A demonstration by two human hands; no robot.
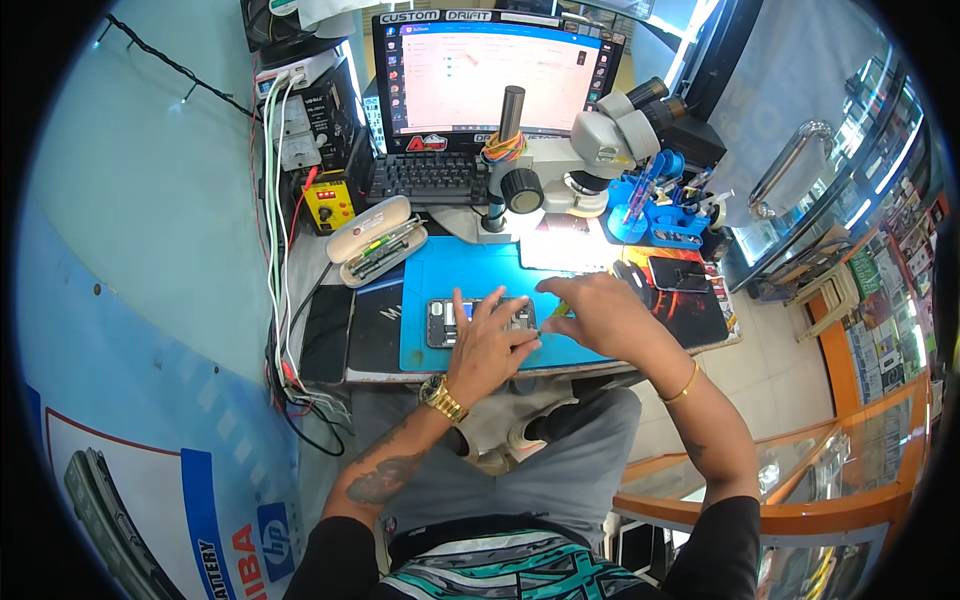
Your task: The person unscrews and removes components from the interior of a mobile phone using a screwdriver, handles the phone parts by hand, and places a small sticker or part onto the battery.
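Phone (pixel 437 326) on mat (pixel 462 262), mat on bench (pixel 385 377). Tool case (pixel 368 229) at mat's rear left. Keyboard (pixel 425 178) behind case, before monitor (pixel 480 85); microscope (pixel 604 140) right of keyboard.

The mat (pixel 465 268) looks smooth and matt, the wristwatch (pixel 442 398) shiny metal, the trousers (pixel 572 452) dull cloth.

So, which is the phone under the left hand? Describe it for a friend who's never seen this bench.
Find the blue mat in front of the microscope. Near its front edge, the left hand lies spread over the phone. Unlike the dark-screened phone off to the right, this one lies opened up.
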